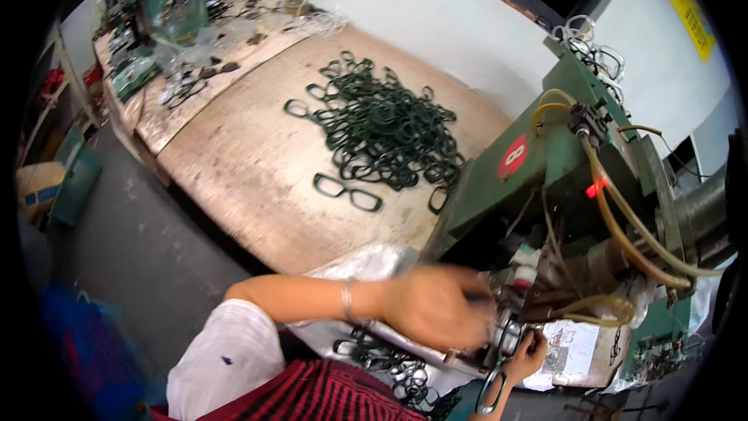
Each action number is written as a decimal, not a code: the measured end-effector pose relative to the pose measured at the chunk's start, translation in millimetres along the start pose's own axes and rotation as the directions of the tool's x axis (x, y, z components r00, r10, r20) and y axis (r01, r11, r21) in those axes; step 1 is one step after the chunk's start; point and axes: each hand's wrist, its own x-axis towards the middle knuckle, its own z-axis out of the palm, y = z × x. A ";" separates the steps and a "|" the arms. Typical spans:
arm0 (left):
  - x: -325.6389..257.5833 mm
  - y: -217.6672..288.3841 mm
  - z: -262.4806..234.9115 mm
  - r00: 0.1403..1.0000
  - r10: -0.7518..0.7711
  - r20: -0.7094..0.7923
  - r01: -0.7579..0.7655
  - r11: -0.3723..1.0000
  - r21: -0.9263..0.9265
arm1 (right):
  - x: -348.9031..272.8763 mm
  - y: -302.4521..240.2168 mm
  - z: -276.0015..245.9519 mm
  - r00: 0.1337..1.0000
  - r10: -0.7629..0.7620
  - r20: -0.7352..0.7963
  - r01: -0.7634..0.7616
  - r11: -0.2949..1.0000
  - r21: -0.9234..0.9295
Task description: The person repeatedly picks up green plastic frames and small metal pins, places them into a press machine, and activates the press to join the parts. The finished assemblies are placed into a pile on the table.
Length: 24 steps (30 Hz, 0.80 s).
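Observation:
My left hand point(436, 308) is smeared by motion in front of the green machine point(499, 179). Its fingers do not show clearly, and a dark patch beside them is too blurred to name. Lower right, my right hand point(529, 355) is closed at the edge of a dark eyeglass frame point(490, 391), which lies along the wrist and reaches toward the machine's metal fixture point(508, 331). Part of this frame is hidden by the hand and fixture. Below my left forearm, several more dark frames point(397, 366) lie near my lap.
A large heap of dark green eyeglass frames point(389, 121) covers the worktable's middle, with one frame point(347, 192) apart in front. Yellowish hoses point(615, 203) loop off the machine. Another green machine point(167, 0) stands far left among plastic bags. A paper sheet point(573, 347) lies at right.

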 end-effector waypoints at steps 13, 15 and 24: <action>-116.5 -355.5 11.8 0.059 -0.966 -0.252 0.308 -0.223 0.925 | -15.3 8.8 1.9 0.993 -0.080 -0.085 0.071 0.991 -0.111; -120.8 -338.1 8.9 0.032 -0.974 -0.223 0.370 -0.195 0.908 | -12.2 4.2 -1.3 0.990 -0.141 -0.024 0.131 0.961 -0.243; -121.5 -193.6 -51.9 0.450 -0.893 0.022 0.451 0.249 0.857 | 16.7 -108.1 -23.4 0.985 -0.022 0.171 -0.054 0.902 0.427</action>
